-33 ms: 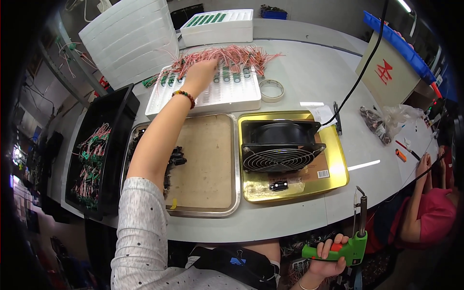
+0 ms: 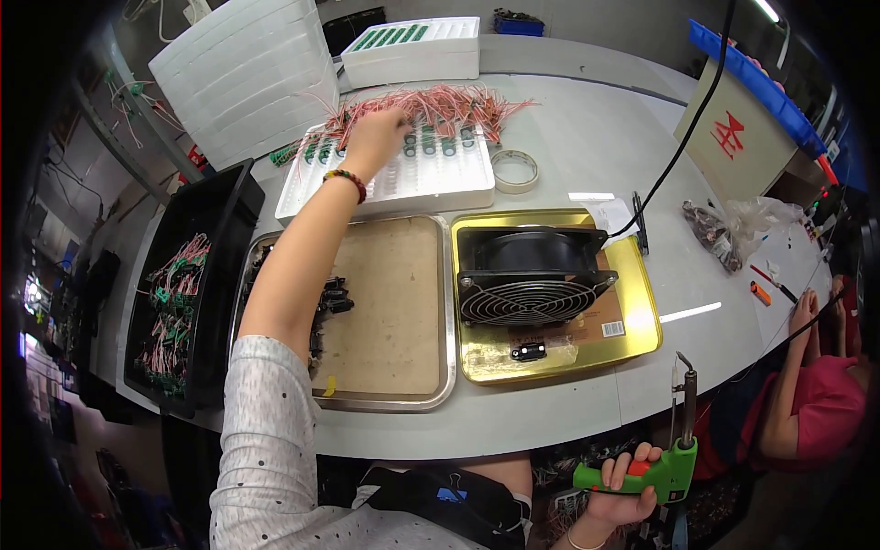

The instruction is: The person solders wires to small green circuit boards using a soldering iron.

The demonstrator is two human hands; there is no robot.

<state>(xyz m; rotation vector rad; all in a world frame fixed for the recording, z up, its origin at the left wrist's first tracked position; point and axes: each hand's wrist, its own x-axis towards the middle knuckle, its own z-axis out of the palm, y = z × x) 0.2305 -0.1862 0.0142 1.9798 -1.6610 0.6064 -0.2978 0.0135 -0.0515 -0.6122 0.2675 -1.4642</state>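
Note:
My left hand [image 2: 376,139] reaches over a white foam tray [image 2: 390,194], its fingers bent together at the pile of red and white wires [image 2: 449,105]. What they pinch, if anything, is hidden. Small green circuit boards [image 2: 428,142] sit in the tray's slots, under and beside the wires. At the lower right, my right hand [image 2: 623,486] is wrapped round the handle of a green soldering gun [image 2: 678,472] with a red trigger. Its metal tip points up, clear of the table.
Before me lie a metal tray [image 2: 390,312] with black parts and a gold tin tray [image 2: 642,330] bearing a black fan [image 2: 532,275] and a small black part [image 2: 528,352]. A black bin [image 2: 243,206] holds wired boards. Tape [image 2: 515,172] lies nearby; another person [image 2: 816,403] sits right.
My left hand has shifted very slightly left at the wire pile. The right hand and the soldering gun have stayed in place.

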